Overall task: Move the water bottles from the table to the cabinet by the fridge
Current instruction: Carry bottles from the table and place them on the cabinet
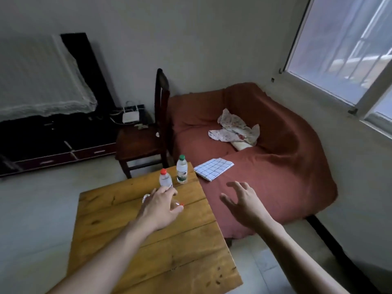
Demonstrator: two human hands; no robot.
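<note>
Two water bottles stand upright at the far corner of the wooden table: a small one with a red cap and a taller one with a green cap. A third clear bottle lies on its side just in front of them, its red cap pointing right. My left hand covers this lying bottle, fingers and thumb curled around its body. My right hand hovers to the right of the table, over the bed's edge, fingers spread and holding nothing.
A bed with a rust-red cover adjoins the table's right side, with a checked cloth and a floral garment on it. A dark wooden chair stands behind the table. A low dark cabinet runs along the left wall.
</note>
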